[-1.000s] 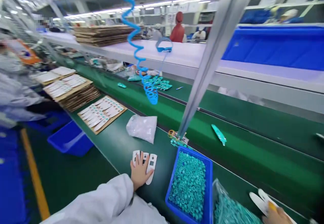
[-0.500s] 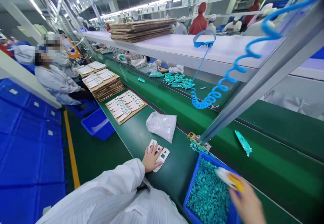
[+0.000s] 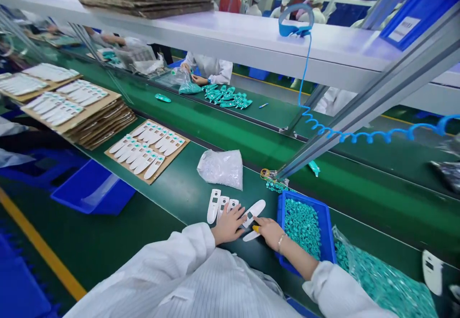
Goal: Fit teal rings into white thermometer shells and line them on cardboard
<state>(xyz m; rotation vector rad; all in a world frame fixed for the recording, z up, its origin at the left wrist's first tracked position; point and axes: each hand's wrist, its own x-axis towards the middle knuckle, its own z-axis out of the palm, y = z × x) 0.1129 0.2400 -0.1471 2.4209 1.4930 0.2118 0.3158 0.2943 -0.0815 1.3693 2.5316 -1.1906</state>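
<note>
My left hand (image 3: pixel 229 224) lies with its fingers spread over a row of white plastic casings (image 3: pixel 214 206), elongated shells with small window cutouts. My right hand (image 3: pixel 270 233) is closed beside it, gripping a white casing (image 3: pixel 257 210) that slants up to the right. Another white casing (image 3: pixel 251 235) shows under that hand. Something yellow (image 3: pixel 256 228) is at the right thumb; I cannot make out what it is. To the right stands a blue bin (image 3: pixel 325 212) holding many small teal rings (image 3: pixel 300 224).
A clear plastic bag (image 3: pixel 222 168) lies behind my hands. Cardboard with casings in rows (image 3: pixel 151 176) lies to the left, near a cardboard stack (image 3: pixel 104 126). A metal post (image 3: pixel 334 104) rises behind the bin. A bag of teal parts (image 3: pixel 388 279) lies right.
My right hand has moved left from over the bin to beside my left hand, bringing a white casing. The left hand still rests on the casings. The view has turned right.
</note>
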